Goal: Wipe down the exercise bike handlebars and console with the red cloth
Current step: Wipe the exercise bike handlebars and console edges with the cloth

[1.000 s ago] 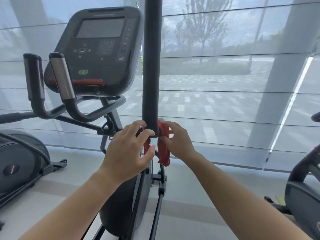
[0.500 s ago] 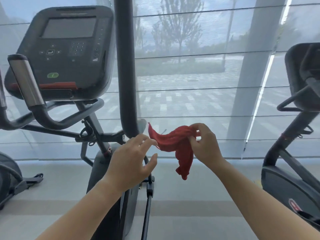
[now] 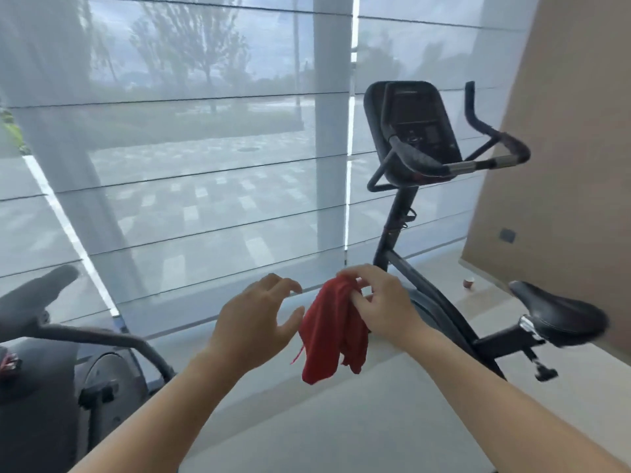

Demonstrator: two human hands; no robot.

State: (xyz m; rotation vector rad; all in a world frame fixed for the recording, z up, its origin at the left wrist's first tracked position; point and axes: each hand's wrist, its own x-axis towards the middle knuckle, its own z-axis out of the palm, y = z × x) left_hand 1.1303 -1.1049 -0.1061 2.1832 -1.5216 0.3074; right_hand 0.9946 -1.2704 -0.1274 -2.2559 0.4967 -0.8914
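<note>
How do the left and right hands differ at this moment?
The right hand pinches the red cloth, which hangs bunched below it; the left hand holds nothing. The left hand's fingers are spread open and curled, the right hand's closed on fabric. Both hover at similar height, short of the exercise bike.

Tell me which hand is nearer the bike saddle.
Right. The right hand, pinching the red cloth, is left of the saddle; the empty left hand is further left, beyond the cloth.

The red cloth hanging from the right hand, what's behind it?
Behind the red cloth lies pale floor and the foot of the window blind. The right hand pinches its top; beyond that hand the exercise bike frame slopes down. The cloth hides the floor directly behind it.
</note>
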